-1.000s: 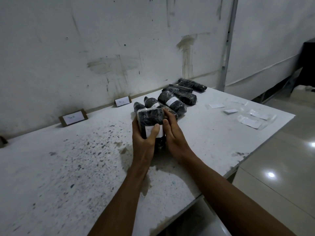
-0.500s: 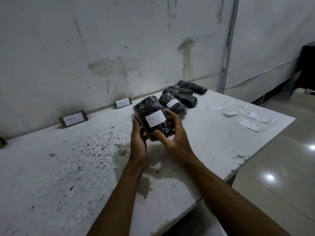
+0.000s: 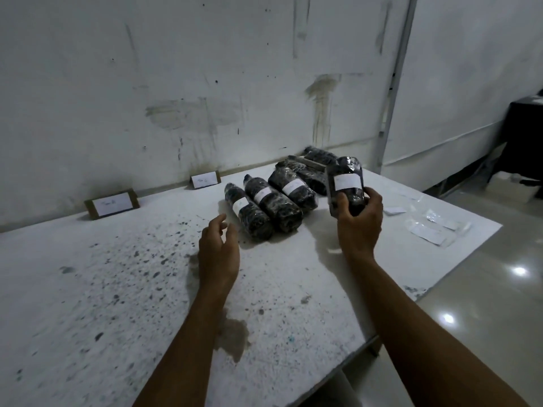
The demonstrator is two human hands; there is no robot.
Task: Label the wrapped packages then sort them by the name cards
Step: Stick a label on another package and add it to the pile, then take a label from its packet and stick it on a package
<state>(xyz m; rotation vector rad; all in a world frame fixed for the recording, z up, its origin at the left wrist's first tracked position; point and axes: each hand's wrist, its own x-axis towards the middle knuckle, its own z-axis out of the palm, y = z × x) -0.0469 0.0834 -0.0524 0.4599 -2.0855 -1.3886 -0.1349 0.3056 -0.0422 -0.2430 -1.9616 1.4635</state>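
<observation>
My right hand grips a dark wrapped package with a white label, holding it upright above the table at the right. My left hand hovers over the table with relaxed fingers and holds nothing. Just beyond it lie three labelled dark packages side by side. More dark packages lie behind them near the wall. Two brown name cards with white labels stand against the wall, one at the left and one nearer the packages.
The speckled white table ends at a right edge with a shiny floor beyond. Loose white labels and clear backing strips lie near the table's right corner. A dark cabinet stands at the far right.
My left hand has let go of the labelled package and dropped toward the table. My right hand has carried the package to the right and stood it upright.
</observation>
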